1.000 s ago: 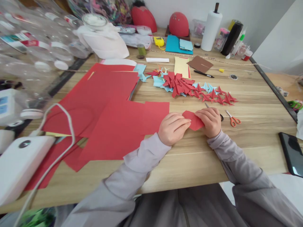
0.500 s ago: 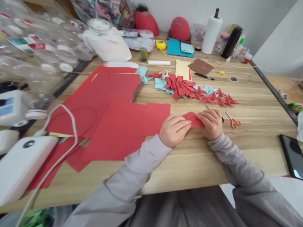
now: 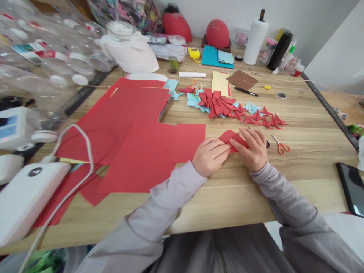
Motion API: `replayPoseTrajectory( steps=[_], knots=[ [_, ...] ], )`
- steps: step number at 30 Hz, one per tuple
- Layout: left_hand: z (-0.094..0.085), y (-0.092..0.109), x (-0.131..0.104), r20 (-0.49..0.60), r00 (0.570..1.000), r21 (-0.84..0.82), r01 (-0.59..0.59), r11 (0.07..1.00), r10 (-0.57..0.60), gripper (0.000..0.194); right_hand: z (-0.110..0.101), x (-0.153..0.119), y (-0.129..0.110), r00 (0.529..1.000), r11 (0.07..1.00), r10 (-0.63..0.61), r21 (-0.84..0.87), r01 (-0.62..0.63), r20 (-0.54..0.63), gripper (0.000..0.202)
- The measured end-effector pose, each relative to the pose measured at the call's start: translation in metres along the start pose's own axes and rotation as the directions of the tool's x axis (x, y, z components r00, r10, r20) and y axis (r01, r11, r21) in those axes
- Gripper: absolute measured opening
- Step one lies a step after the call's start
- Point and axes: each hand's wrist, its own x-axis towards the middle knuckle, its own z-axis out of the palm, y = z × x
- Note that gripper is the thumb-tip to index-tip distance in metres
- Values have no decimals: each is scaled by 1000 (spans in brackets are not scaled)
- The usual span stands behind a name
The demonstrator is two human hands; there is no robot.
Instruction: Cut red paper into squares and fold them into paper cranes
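Observation:
A small folded piece of red paper (image 3: pixel 230 137) is between my two hands, just above the wooden table. My left hand (image 3: pixel 212 156) grips its left side with the fingers pressed together. On its right side, my right hand (image 3: pixel 252 149) holds the paper, the thumb or a finger reaching across its middle. Large red sheets (image 3: pixel 145 151) lie to the left of my left hand. Beyond my hands is a pile of folded red and light blue paper pieces (image 3: pixel 217 102). Orange-handled scissors (image 3: pixel 281 145) rest to the right of my right hand.
Clear plastic bottles (image 3: pixel 57 57) crowd the back left. A white device (image 3: pixel 34 197) with a cable (image 3: pixel 88 151) lies at the left edge. A black phone (image 3: pixel 351 185) is at the right. A pen (image 3: pixel 246 91), brown paper (image 3: pixel 241 80) and a white bottle (image 3: pixel 256 41) stand or lie farther back.
The right hand's fingers have shifted, with one now stretched left across the red paper. The paper's right part looks turned or folded differently. My left hand has barely moved.

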Motion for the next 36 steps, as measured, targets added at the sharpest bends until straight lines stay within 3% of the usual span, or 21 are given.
replayPoseTrajectory(
  steps=[7, 14, 19, 22, 24, 26, 28, 30, 32, 34, 36],
  knots=[
    [-2, -1, -1, 15, 1000, -32, 4, 999, -4, 14, 2, 2, -4, 995, 989, -100, 107, 102, -20, 19],
    [-3, 0, 1, -49, 998, -81, -34, 996, 30, 16, 2, 0, 5, 998, 992, -62, 108, 60, 21, 18],
    [-4, 0, -1, -85, 994, -133, 60, 989, -71, 15, 4, -1, 12, 999, 982, -43, 183, 44, -10, 22],
    [-5, 2, -1, -137, 964, -168, 205, 964, -229, 13, 7, -3, 17, 995, 972, 97, 216, -92, -12, 22],
    [-5, 3, 0, -177, 890, -223, 379, 898, -420, 9, 8, -3, 19, 957, 925, 288, 266, -271, -25, 19],
    [-4, 2, 1, -186, 769, -338, 534, 775, -611, 9, 7, -2, 18, 870, 808, 493, 370, -459, 3, 22],
    [0, 1, 2, -126, 631, -466, 644, 607, -766, 15, 5, 0, 13, 765, 622, 631, 506, -598, 129, 32],
    [3, 1, 2, -27, 498, -545, 720, 431, -867, 18, 3, 4, 4, 683, 408, 667, 622, -668, 296, 40],
    [6, 2, 3, 68, 402, -575, 763, 293, -913, 19, 3, 8, -4, 632, 212, 638, 689, -693, 440, 40],
    [7, 4, 4, 143, 345, -599, 776, 197, -928, 23, 4, 10, -11, 585, 66, 604, 697, -714, 541, 37],
    [7, 6, 5, 225, 297, -636, 766, 91, -928, 28, 5, 10, -13, 533, -21, 604, 681, -732, 592, 35]
  ],
)
